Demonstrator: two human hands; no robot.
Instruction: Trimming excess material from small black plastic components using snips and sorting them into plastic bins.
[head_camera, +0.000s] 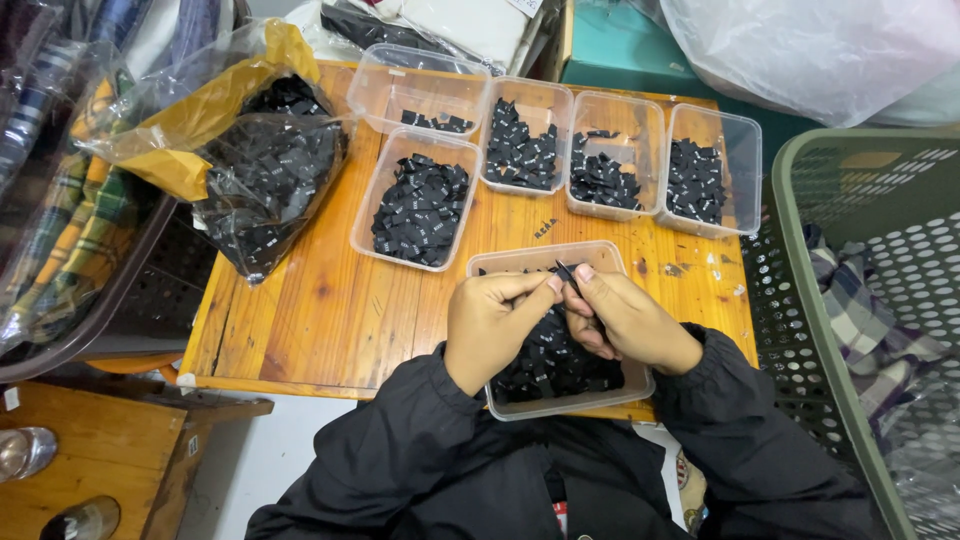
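Note:
My left hand (492, 325) and my right hand (630, 318) meet over a clear plastic tray (520, 262) at the table's near edge. Together they pinch one small black fabric label (566, 272) between thumbs and forefingers. The tray beneath them holds a heap of black labels (556, 365). Both wrists wear black jacket sleeves.
Several more clear trays of black labels (420, 208) sit in a row farther back on the wooden table (330, 310). A clear bag of labels (265, 175) lies at the left. A green perforated basket (830, 300) with plaid cloth stands right; bagged plaid garments (60, 220) lie left.

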